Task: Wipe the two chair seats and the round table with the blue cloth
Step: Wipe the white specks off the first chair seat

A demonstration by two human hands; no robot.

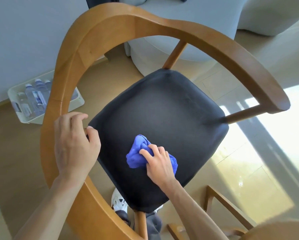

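right hand [158, 162]: fingers clamped on bunched blue cloth [136, 157], at 6 o'clock on black chair seat [162, 115] | left hand [74, 146]: fingers curled round wooden backrest rail [58, 94], 9 o'clock

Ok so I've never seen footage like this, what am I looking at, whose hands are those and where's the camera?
There is no machine here. The one picture comes from a wide-angle camera worn on a person's head, looking down at their own hands. The left hand grips the chair's curved wooden armrest. The right hand holds a bunched blue cloth against the black seat. On the floor beyond sits a white tray of water bottles. A white shoe shows beneath the seat.
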